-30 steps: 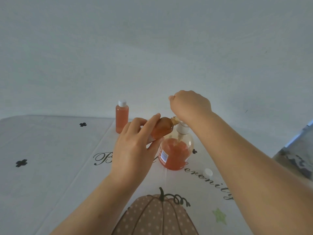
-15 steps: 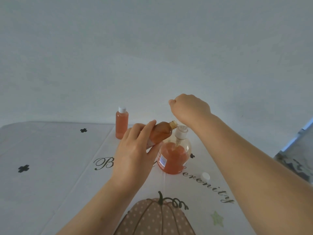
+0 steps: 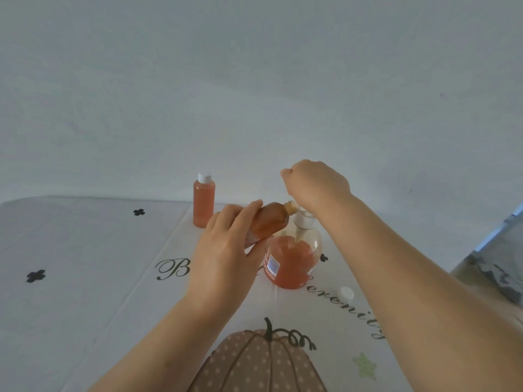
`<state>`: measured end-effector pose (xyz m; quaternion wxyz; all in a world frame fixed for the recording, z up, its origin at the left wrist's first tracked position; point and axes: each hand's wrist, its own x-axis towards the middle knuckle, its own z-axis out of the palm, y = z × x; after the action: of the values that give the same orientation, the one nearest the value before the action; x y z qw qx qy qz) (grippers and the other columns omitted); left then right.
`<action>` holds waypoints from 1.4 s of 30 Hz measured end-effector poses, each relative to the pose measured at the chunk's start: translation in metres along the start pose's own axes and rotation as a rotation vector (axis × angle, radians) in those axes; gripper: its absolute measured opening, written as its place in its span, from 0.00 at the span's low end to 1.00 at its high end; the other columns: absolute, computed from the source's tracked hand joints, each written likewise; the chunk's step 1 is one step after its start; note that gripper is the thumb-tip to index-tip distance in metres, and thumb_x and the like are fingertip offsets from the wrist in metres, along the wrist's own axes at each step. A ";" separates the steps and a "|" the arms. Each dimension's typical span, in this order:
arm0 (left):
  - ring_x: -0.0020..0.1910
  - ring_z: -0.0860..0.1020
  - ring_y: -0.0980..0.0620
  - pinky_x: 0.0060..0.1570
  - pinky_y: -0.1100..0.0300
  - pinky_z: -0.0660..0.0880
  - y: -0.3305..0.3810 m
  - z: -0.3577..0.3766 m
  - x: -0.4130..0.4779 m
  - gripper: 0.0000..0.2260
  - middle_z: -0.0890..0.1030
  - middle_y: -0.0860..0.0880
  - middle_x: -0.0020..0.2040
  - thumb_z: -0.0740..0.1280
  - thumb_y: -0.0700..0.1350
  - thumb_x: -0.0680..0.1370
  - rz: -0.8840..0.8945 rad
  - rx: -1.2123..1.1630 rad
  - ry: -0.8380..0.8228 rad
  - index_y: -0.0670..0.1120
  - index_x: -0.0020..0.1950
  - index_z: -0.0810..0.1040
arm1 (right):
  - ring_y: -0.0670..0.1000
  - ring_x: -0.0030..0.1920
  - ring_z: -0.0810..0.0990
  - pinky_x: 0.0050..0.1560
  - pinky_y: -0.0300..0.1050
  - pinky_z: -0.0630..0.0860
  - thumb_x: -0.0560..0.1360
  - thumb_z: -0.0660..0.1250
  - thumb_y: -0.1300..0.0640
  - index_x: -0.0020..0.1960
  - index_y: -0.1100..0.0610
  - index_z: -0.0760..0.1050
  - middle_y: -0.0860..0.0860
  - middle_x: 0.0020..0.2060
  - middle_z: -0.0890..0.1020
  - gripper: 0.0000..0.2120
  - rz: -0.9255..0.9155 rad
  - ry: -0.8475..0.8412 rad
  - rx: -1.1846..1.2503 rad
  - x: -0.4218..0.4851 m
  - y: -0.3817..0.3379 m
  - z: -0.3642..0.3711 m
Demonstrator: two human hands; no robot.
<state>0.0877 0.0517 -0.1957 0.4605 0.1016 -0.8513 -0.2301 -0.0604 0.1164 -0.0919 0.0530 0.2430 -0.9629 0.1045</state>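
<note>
Looking down through the headcam, I've got a pale matte wall [image 3: 254, 80] filling the top half, flat and featureless. Below it the white tablecloth [image 3: 85, 306] lies smooth over the table, dotted with small black clover shapes and looping script lettering. Nearest me there's a printed pumpkin [image 3: 254, 363], dusty pink with white dots and a curly dark stem.

Centre stage, the round bottle [image 3: 291, 264] stands on the cloth. It's a squat, glossy, clear globe, partly filled with orange liquid, with a small label on its left side.

Now the hands. The left hand [image 3: 226, 258] is wrapped round a small bottle [image 3: 271, 222], fingers over its side and thumb underneath. It tips the bottle nearly flat, so the threaded open neck points right, just above the globe's mouth. The bottle is slim, clear plastic with amber-orange liquid inside.

The right hand [image 3: 317, 185] hangs above, knuckles up, fingers curled down round the top of the white pump [image 3: 303, 219]. The pump's head is hidden under the fist, but I can see its collar and the pale tube slanting into the globe.

Back left, well apart, a straight-sided bottle [image 3: 203, 203] stands upright with the same orange fill and a white lid on.

Smallest of all is a loose white screw cap [image 3: 346, 293], round, lying on the cloth right of the globe, near the right forearm.
</note>
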 end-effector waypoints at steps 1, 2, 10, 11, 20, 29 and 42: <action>0.50 0.77 0.49 0.46 0.54 0.76 0.000 0.000 0.000 0.24 0.78 0.51 0.52 0.74 0.47 0.72 -0.001 0.002 -0.005 0.44 0.66 0.75 | 0.51 0.32 0.70 0.30 0.42 0.61 0.79 0.53 0.54 0.37 0.56 0.71 0.51 0.34 0.75 0.15 0.004 -0.010 0.008 0.000 0.000 0.001; 0.50 0.77 0.49 0.46 0.54 0.76 0.000 0.001 -0.001 0.23 0.78 0.51 0.52 0.74 0.47 0.72 -0.002 0.002 -0.008 0.44 0.66 0.75 | 0.51 0.32 0.70 0.31 0.42 0.61 0.79 0.53 0.53 0.38 0.56 0.72 0.51 0.34 0.75 0.15 0.003 -0.016 0.012 0.001 0.001 0.001; 0.48 0.77 0.50 0.43 0.57 0.76 0.004 -0.001 0.000 0.24 0.77 0.51 0.50 0.75 0.46 0.72 0.005 -0.004 0.016 0.45 0.66 0.75 | 0.56 0.40 0.80 0.39 0.45 0.72 0.79 0.54 0.48 0.45 0.57 0.79 0.52 0.41 0.83 0.19 -0.078 0.068 0.098 0.003 0.005 -0.006; 0.48 0.77 0.50 0.44 0.57 0.76 0.004 -0.002 0.000 0.24 0.77 0.51 0.51 0.75 0.46 0.72 0.008 -0.012 0.017 0.45 0.66 0.75 | 0.56 0.41 0.81 0.41 0.46 0.74 0.79 0.55 0.48 0.45 0.57 0.80 0.52 0.40 0.83 0.19 -0.075 0.062 0.124 0.003 0.005 -0.008; 0.50 0.77 0.51 0.42 0.56 0.76 0.008 -0.002 0.000 0.24 0.77 0.53 0.51 0.74 0.47 0.72 -0.014 -0.041 0.024 0.46 0.66 0.75 | 0.52 0.30 0.78 0.40 0.45 0.75 0.79 0.58 0.52 0.43 0.58 0.81 0.51 0.30 0.82 0.16 -0.043 -0.061 0.419 0.002 0.004 -0.025; 0.47 0.76 0.52 0.37 0.59 0.75 0.013 -0.009 0.005 0.21 0.77 0.54 0.49 0.75 0.46 0.71 0.001 0.003 -0.001 0.48 0.64 0.76 | 0.58 0.42 0.83 0.45 0.50 0.79 0.78 0.56 0.51 0.48 0.60 0.81 0.56 0.41 0.85 0.18 -0.042 0.045 0.299 0.001 -0.002 -0.012; 0.41 0.76 0.53 0.29 0.60 0.71 0.021 -0.012 0.001 0.16 0.76 0.54 0.45 0.71 0.52 0.71 -0.019 0.057 0.067 0.49 0.57 0.79 | 0.56 0.38 0.80 0.33 0.40 0.68 0.75 0.58 0.56 0.43 0.58 0.76 0.52 0.38 0.83 0.10 0.049 0.024 0.202 -0.001 -0.006 -0.010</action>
<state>0.0984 0.0665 -0.1790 0.4835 0.1305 -0.8405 -0.2067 -0.0563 0.1134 -0.0813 0.0370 0.2223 -0.9524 0.2054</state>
